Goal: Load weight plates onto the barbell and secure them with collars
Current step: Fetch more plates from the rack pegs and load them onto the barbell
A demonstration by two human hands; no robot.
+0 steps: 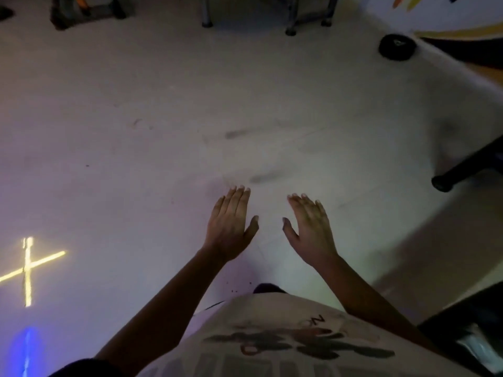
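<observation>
At the far left of the pale floor [136,91], one glowing yellow cross [27,265] is seen, with one blue streak of light [27,352] below it near the bottom edge. At the top left, a dark, blurred piece of equipment [87,10] stands on the floor; what it is cannot be told. Two hands are held out over the floor in the middle, palms down. The left hand [230,227] is spread flat, its fingers [239,198] extended and close together, and nothing is held. Just beside it, apart by a narrow gap, the right hand [309,229] is likewise opened flat with fingers [306,205] extended, and nothing is gripped. Below them a light printed shirt [285,341] is seen. Three metal legs [290,29] stand at the top centre. One round black weight plate [397,47] lies flat on the floor at the upper right, well apart from both hands. One dark bar with a capped end [462,170] reaches in from the right edge; whether it is the barbell cannot be told. No container is visible.
</observation>
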